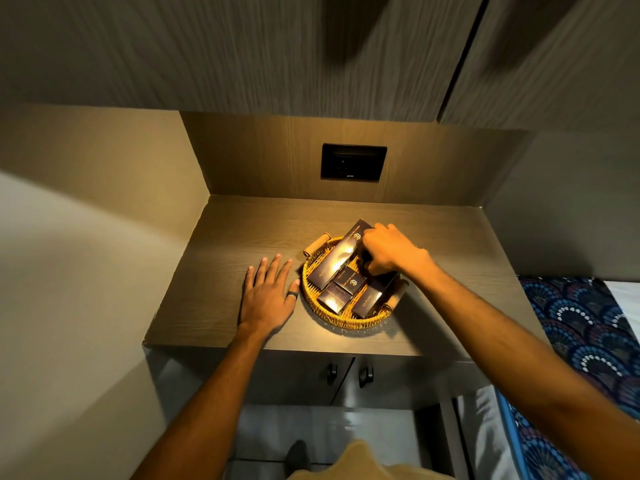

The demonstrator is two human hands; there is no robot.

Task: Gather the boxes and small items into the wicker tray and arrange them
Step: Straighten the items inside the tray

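A round wicker tray (320, 308) with two wooden handles (316, 245) sits on the dark wood counter (221, 237). Inside lie several dark boxes with gold print: a long box (337, 261) slanting across the tray, a small box (349, 277), another (332, 298) nearer me, and one (372, 297) at the right. My right hand (388, 252) is curled over the tray's far right side, its fingers closed down among the boxes; what they grip is hidden. My left hand (268, 294) lies flat on the counter just left of the tray, fingers spread, a dark ring on one finger.
A black wall socket (353, 162) is set in the back panel. Cabinets overhang above, and walls close in the counter on both sides. Two cabinet door handles (349, 374) sit below the counter's front edge. A patterned blue cloth (585, 327) lies to the right.
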